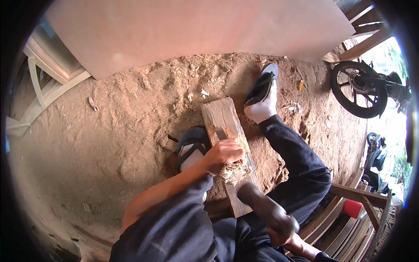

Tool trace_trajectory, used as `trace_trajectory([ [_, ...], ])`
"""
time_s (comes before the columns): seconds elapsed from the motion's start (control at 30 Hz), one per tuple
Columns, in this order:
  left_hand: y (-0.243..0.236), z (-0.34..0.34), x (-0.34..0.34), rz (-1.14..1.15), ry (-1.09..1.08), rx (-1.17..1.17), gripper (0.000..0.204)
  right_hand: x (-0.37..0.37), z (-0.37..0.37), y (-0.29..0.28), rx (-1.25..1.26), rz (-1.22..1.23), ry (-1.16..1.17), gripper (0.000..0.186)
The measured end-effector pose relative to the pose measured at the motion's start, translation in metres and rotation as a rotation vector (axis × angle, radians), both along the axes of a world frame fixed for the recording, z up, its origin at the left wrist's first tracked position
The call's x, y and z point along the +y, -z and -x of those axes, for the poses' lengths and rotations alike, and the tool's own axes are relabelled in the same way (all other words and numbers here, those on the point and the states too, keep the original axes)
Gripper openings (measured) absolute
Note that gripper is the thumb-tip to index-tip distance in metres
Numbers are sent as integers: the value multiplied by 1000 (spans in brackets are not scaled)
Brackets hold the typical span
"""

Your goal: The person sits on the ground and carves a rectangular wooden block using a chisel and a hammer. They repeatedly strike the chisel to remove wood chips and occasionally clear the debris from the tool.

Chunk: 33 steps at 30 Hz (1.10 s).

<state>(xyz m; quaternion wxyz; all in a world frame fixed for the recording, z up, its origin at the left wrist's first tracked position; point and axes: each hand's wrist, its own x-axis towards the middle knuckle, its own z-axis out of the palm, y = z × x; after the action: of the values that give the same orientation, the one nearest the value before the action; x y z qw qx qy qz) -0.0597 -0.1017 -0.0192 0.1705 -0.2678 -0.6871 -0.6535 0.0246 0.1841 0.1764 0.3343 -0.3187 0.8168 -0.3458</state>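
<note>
A wooden board [218, 112] lies lengthwise between my feet, with a rectangular recess cut into its upper face. My left hand [224, 153] is closed around a chisel upright on the board. Its frayed, splintered wooden handle end [235, 174] sticks out toward me, while the blade is hidden beneath my fingers. In my right hand [281, 233], lower right, is a dark mallet [264, 207], slightly blurred. The mallet's far end shows close to the frayed handle end, over the near part of the board; whether they touch I cannot tell.
Sawdust and wood chips cover the dirt floor [122, 131]. A large pale panel [196, 30] stands across the far side. Wooden frames [52, 87] are at the left. Stacked planks [340, 236] and a red container [352, 208] lie at lower right, a motorcycle wheel [358, 89] beyond.
</note>
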Motion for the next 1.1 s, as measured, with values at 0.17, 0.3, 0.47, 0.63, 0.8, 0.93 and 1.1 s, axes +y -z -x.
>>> trace_trajectory([
  [0.17, 17, 3, 1, 53, -6, 101, 21, -9, 4, -9, 167, -172, 106, 41],
  [0.3, 11, 6, 3, 9, -22, 83, 16, 6, 0, 3, 259, 188, 71, 51],
  [0.47, 21, -1, 4, 87, -14, 130, 16, -8, 10, -8, 289, -162, 91, 38],
  [0.63, 10, 6, 1, 27, -8, 94, 18, 15, 5, -2, 137, 110, -6, 44],
  [0.8, 18, 2, 5, 62, -77, 114, 16, -23, 1, -17, 165, -171, 173, 32],
  [0.93, 4, 7, 1, 11, -63, 6, 18, -6, -6, 3, 223, 138, 219, 28],
  [1.1, 1, 7, -1, -51, -68, -23, 18, -6, 3, -9, 295, -97, 265, 20],
])
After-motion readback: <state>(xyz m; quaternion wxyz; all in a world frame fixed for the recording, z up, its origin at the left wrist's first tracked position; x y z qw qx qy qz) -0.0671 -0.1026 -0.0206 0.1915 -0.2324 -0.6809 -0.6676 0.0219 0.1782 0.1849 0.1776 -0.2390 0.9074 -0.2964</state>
